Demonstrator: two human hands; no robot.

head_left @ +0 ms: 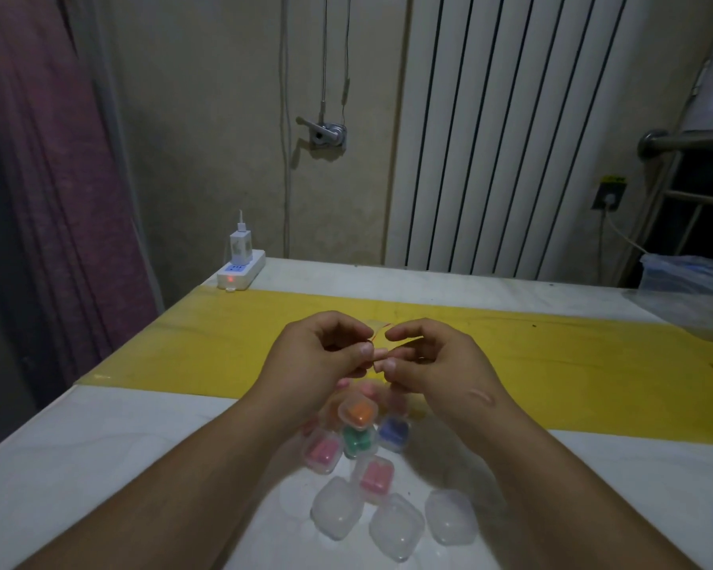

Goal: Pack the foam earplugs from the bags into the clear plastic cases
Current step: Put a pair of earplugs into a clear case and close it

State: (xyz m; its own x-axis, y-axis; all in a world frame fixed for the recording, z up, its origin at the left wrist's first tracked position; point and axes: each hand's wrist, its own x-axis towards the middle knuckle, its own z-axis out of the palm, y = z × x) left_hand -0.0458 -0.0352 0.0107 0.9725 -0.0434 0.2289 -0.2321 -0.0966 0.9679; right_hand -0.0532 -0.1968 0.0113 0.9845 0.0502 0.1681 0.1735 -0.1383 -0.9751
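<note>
Head view: a person's left hand and right hand meet above the yellow strip of a white table, each pinching the top edge of a small clear bag between thumb and fingertips, apparently to pull its mouth apart (its contents are hidden behind the fingers). At six o'clock from the hands, filled clear cases crowd together within easy reach, showing orange, green, blue and pink foam earplugs. Three empty cases, glossy and rounded, wait at six o'clock of that cluster, probably next to be filled.
</note>
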